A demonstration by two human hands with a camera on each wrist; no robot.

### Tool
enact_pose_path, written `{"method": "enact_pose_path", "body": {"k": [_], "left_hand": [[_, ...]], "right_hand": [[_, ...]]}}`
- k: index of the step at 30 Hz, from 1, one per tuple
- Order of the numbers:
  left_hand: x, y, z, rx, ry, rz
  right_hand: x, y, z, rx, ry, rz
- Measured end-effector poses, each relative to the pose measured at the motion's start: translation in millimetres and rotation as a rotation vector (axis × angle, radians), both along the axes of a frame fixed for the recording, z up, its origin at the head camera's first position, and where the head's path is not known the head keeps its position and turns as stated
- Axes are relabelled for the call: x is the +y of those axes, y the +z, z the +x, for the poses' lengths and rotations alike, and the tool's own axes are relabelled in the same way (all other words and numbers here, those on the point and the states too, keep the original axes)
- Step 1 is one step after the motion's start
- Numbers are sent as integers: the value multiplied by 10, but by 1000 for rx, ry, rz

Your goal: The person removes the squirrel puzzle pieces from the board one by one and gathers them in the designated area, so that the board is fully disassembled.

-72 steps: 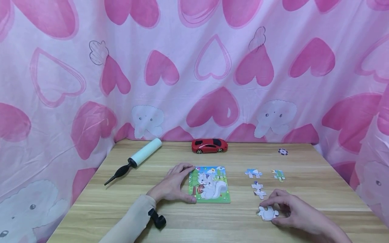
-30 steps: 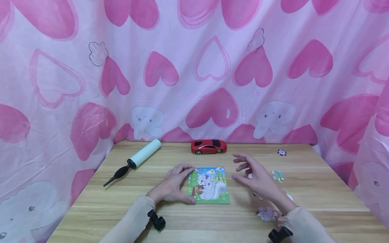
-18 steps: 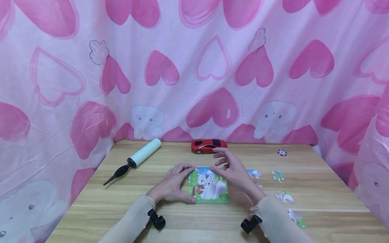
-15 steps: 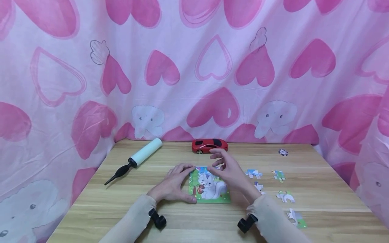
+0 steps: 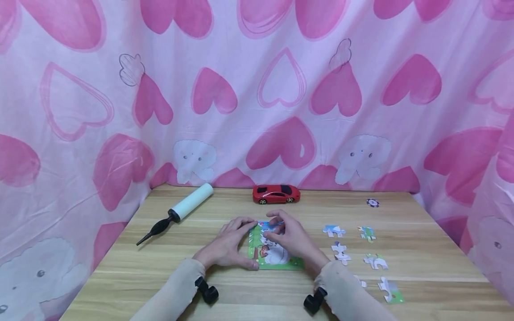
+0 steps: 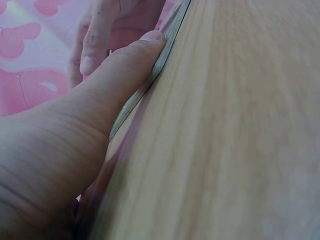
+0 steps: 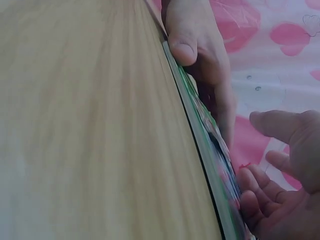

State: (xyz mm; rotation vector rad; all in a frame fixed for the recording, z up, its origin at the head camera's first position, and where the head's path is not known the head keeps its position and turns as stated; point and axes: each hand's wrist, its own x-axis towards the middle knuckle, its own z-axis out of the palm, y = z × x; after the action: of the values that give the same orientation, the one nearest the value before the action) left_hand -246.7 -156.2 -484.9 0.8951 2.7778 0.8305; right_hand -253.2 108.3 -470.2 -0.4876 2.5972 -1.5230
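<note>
- The squirrel jigsaw puzzle (image 5: 277,255) is lying flat on the bench (image 5: 249,296), showing between the two hands in the head view.
- The left hand (image 5: 226,243) is spanning the puzzle's left side with fingers spread, its thumb and a fingertip resting at the two corners there.
- The right hand (image 5: 295,238) is hovering over the puzzle and covering part of it; its fingers are bending loosely and, as the right wrist view is showing, standing apart with nothing between them. The lower fingertips are hanging just beside the printed face; whether they are touching it, I cannot tell.
- Both wrist views are catching the puzzle edge-on, as a thin slab with a pale green rim; the right one is also revealing a slightly uneven top layer.
- Only the head view is taking in six loose jigsaw pieces (image 5: 341,254), flat and knobbed, lying to the right; one is partly hiding behind the right sleeve (image 5: 347,290).
- Farther back, a glossy red toy car (image 5: 276,194), a smooth white-barrelled pump (image 5: 182,210) with a tapering black end, and a round patterned chip (image 5: 372,203) are lying on the wood grain.
- A pink heart-printed curtain (image 5: 281,138) is hanging in soft folds behind.
</note>
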Motion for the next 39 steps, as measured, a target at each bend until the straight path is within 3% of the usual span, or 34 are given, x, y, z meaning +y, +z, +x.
{"method": "enact_pose_path", "body": {"k": [12, 20, 33, 39], "left_hand": [[5, 6, -10, -4, -7, -3], [4, 18, -3, 3, -11, -10], [-3, 38, 12, -1, -17, -2], [1, 37, 5, -11, -11, -2]], "right_hand": [[-69, -54, -4, 94, 47, 139], [-91, -46, -4, 87, 20, 186], [-114, -19, -12, 101, 49, 230], [-128, -4, -32, 67, 43, 236]]}}
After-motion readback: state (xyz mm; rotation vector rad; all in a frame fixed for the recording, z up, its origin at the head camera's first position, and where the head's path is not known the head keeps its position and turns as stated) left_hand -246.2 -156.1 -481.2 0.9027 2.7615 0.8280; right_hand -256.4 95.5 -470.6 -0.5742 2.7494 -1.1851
